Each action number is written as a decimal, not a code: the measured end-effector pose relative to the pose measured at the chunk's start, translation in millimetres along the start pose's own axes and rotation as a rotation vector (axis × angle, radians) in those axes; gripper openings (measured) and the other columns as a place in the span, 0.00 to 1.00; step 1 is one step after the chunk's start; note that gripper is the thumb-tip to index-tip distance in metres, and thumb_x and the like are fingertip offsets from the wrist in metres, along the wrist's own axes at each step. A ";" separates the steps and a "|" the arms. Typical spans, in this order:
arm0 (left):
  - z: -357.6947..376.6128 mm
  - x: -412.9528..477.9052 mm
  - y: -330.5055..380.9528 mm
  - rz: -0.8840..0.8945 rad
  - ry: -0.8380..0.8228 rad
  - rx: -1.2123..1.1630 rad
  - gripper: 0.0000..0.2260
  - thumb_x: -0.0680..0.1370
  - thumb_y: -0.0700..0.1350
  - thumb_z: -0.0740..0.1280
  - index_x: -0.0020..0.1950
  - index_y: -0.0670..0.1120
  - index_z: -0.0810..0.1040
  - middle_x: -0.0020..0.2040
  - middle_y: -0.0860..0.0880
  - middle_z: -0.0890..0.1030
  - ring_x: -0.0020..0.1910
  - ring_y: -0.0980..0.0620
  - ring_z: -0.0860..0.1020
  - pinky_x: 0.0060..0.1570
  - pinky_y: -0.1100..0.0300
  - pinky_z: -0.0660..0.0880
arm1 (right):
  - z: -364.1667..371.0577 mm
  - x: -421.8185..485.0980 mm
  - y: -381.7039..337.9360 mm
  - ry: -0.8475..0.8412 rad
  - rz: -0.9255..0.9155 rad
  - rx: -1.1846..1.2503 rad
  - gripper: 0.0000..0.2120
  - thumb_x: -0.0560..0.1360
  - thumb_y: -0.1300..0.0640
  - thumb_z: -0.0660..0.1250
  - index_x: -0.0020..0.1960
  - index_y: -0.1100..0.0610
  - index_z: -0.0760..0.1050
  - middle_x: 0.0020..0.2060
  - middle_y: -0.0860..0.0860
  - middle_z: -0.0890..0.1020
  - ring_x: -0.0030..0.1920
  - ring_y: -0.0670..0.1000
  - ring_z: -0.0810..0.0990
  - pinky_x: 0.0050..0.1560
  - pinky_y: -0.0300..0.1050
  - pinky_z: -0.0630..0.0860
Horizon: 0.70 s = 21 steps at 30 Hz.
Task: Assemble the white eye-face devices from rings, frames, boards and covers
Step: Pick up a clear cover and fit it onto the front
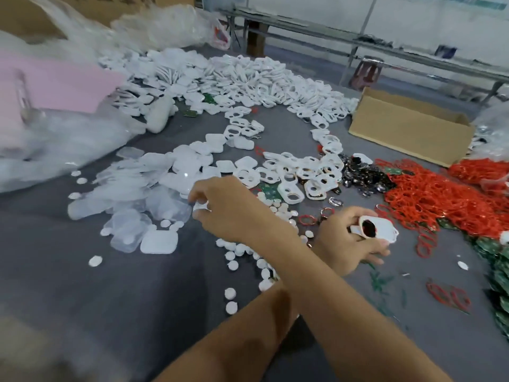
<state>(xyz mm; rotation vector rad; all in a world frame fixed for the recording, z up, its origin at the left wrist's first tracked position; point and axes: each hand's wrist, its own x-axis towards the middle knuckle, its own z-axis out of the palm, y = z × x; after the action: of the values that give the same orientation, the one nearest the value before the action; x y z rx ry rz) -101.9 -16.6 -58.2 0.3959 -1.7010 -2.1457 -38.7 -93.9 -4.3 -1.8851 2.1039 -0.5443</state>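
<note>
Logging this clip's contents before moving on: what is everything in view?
white frames: many, white, heaped across far table
clear covers: many, translucent, left of centre
white discs: many, white, scattered near front
red rings: heap, red, right
green boards: several, green, right edge
dark shiny pieces: heap, black, beside rings
cardboard box: one, brown, far right
plastic bags: several, clear, left
left hand: one, crossed rightward, grips a part-built device
right hand: one, crossed leftward, pinches a small white piece

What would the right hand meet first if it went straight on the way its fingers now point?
Probably the pile of translucent covers: the right hand reaches leftward, and the nearest cover lies just beyond its fingertips, though depth is unclear.
</note>
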 end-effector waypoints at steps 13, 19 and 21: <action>-8.4 0.1 -4.9 0.015 0.003 -0.054 0.16 0.75 0.30 0.69 0.61 0.38 0.73 0.47 0.46 0.78 0.36 0.49 0.81 0.39 0.56 0.82 | 18.4 21.7 0.8 0.152 0.050 0.323 0.04 0.69 0.62 0.74 0.40 0.62 0.80 0.30 0.45 0.73 0.35 0.45 0.73 0.39 0.36 0.72; -11.5 -1.4 -4.0 0.039 0.033 0.060 0.13 0.78 0.30 0.65 0.62 0.37 0.72 0.44 0.46 0.77 0.36 0.56 0.79 0.39 0.59 0.79 | -48.5 -36.0 34.7 0.305 0.134 0.596 0.04 0.71 0.62 0.73 0.39 0.57 0.79 0.26 0.44 0.79 0.24 0.41 0.73 0.28 0.31 0.67; -13.8 0.7 -4.9 0.026 0.033 0.031 0.07 0.78 0.29 0.63 0.54 0.36 0.76 0.35 0.54 0.76 0.31 0.64 0.76 0.32 0.72 0.72 | -72.3 -59.4 54.6 0.357 0.188 0.799 0.03 0.74 0.63 0.70 0.45 0.58 0.77 0.33 0.51 0.84 0.30 0.48 0.81 0.30 0.38 0.74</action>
<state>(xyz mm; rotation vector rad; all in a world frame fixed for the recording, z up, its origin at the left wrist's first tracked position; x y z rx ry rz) -97.0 -27.9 -66.2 0.4126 -1.7135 -2.0859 -111.7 -23.1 33.1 -1.1806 1.7941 -1.4865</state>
